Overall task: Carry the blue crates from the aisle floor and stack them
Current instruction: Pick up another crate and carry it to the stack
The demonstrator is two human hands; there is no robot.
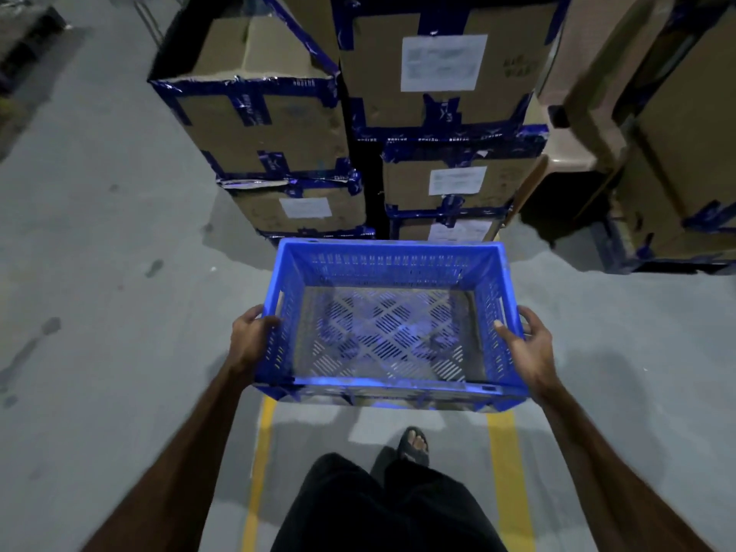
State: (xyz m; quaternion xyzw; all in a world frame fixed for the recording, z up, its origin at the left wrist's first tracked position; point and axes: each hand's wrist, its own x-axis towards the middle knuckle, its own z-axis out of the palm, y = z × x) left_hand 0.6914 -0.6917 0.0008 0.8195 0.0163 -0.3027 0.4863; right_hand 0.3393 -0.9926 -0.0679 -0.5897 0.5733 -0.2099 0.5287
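An empty blue crate [392,249] with slotted walls and a perforated floor hangs level in front of me, above the aisle floor. My left hand [251,336] grips its left side wall, thumb hooked over the rim. My right hand [527,338] grips the right side wall, thumb inside the crate and fingers outside. No other blue crate is in view.
Stacked cardboard boxes [442,65] sealed with blue tape rise right behind the crate, with more boxes [685,137] at the right. Two yellow floor lines [504,452] run under me on the grey concrete floor [99,272]. My sandalled foot [414,446] steps forward.
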